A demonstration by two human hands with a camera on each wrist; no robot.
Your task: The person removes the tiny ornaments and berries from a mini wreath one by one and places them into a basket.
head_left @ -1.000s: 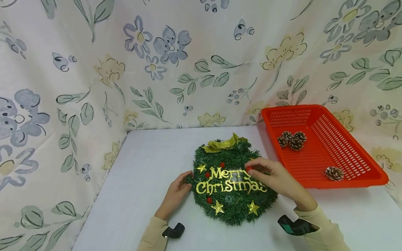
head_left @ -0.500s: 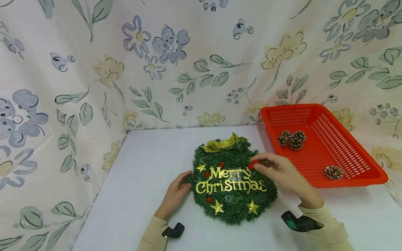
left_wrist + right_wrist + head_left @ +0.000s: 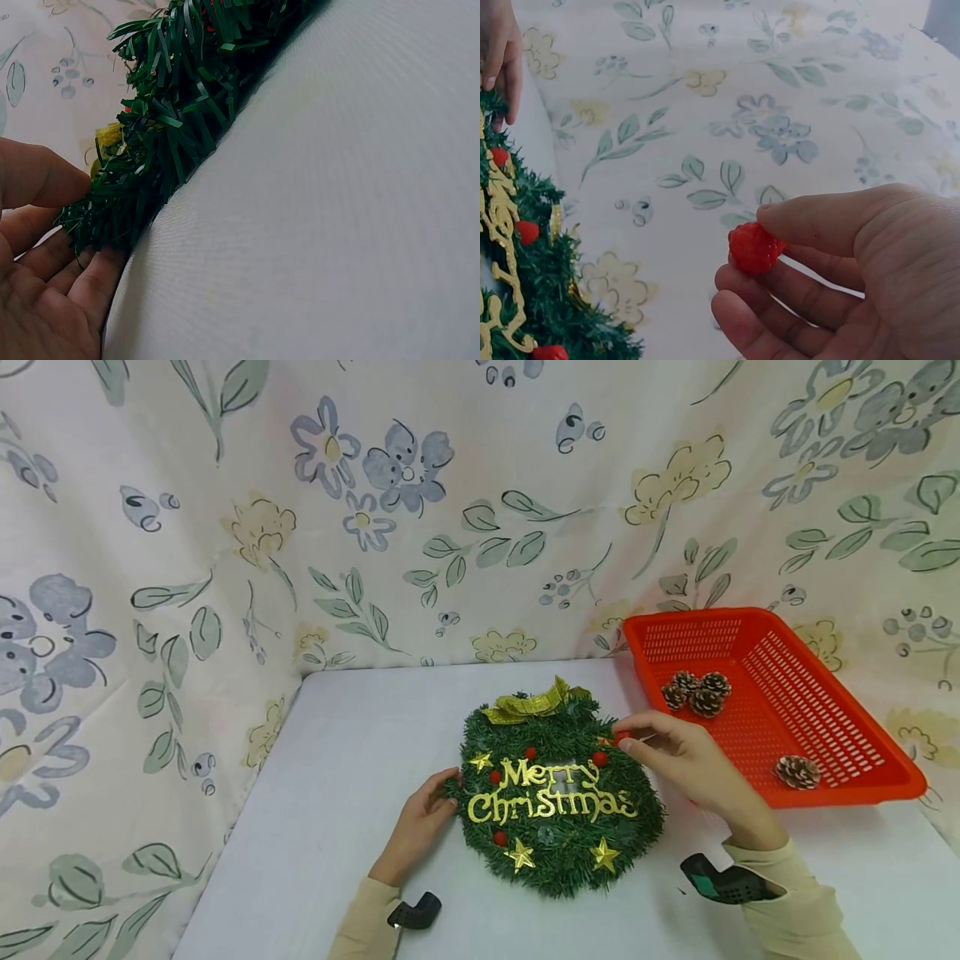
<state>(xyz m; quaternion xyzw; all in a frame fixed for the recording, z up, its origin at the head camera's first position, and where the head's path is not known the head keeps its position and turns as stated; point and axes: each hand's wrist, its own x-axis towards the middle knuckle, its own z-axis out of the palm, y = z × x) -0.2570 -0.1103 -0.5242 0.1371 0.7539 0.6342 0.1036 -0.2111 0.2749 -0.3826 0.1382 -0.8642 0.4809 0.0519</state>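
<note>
A green tinsel wreath (image 3: 562, 868) lies on the table, with a gold "Merry Christmas" sign (image 3: 551, 806), gold stars and several red berries. My left hand (image 3: 420, 822) grips its left edge; in the left wrist view the thumb (image 3: 45, 176) lies over the tinsel and the fingers come from beneath. Between thumb and fingertips my right hand (image 3: 832, 277) pinches a red raspberry ornament (image 3: 754, 247). In the head view that right hand is over the wreath's upper right, close to a gold star. Another red berry (image 3: 600, 758) sits on the wreath just left of it.
Behind and right of the right hand stands a red plastic basket (image 3: 840, 710). Several pinecones (image 3: 705, 702) are grouped at its left side, and a single pinecone (image 3: 798, 772) lies near its front. A gold bow (image 3: 528, 708) tops the wreath. Floral cloth (image 3: 480, 527) hangs behind the table.
My right hand has moved right and slightly away with the raspberry ornament, uncovering a red berry on the wreath and a gold star. The left hand has stayed at the wreath's edge.
</note>
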